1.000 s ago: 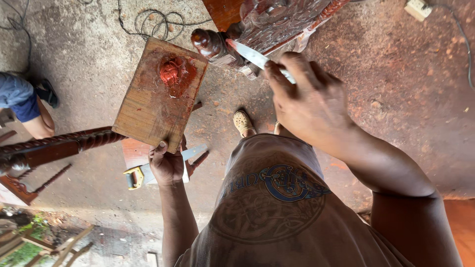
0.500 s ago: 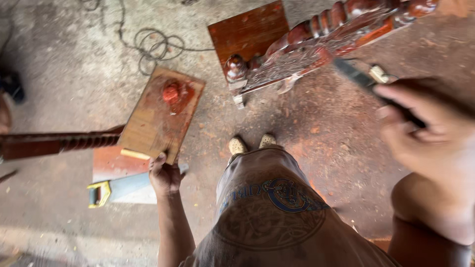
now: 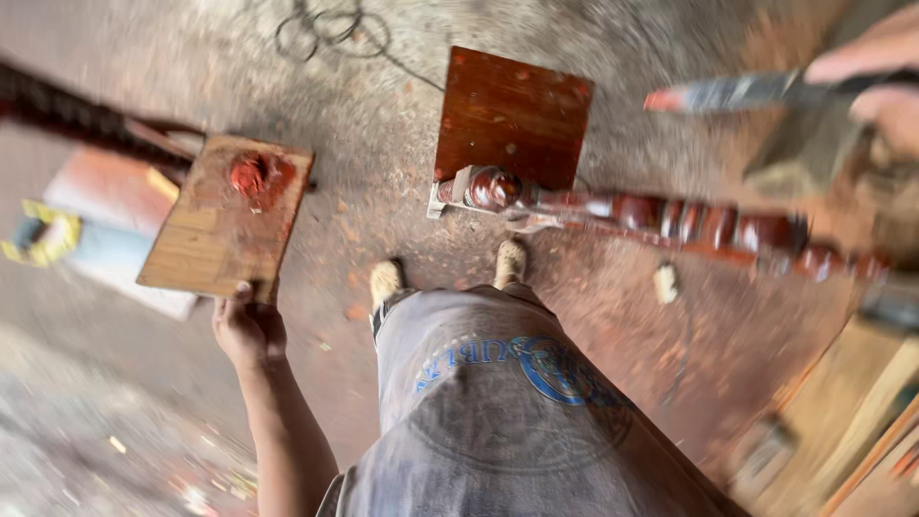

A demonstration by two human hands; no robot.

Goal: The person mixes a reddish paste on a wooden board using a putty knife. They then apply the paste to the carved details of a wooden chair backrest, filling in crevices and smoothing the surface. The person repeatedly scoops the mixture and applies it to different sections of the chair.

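My left hand (image 3: 248,328) grips the near edge of a flat wooden board (image 3: 215,235) held level, with a lump of red putty (image 3: 251,174) on its far end. At the upper right, my right hand (image 3: 885,81) holds a putty knife (image 3: 737,93) by its dark handle, its red-tipped blade pointing left. Below the knife, a dark red turned wooden furniture piece (image 3: 670,222) lies across the floor, ending in a round knob (image 3: 493,187). My two feet (image 3: 445,273) stand just in front of it. The frame is blurred.
A red-brown square panel (image 3: 512,115) lies beyond the knob. A hand saw with a yellow handle (image 3: 43,235) rests on a board at the left, near another turned spindle (image 3: 77,115). A coiled wire (image 3: 330,29) lies at the top. Planks (image 3: 852,421) sit at the lower right.
The view has swung right and the scene shifted left. My right hand rose to the top right corner with the knife. The board stays in my left hand.
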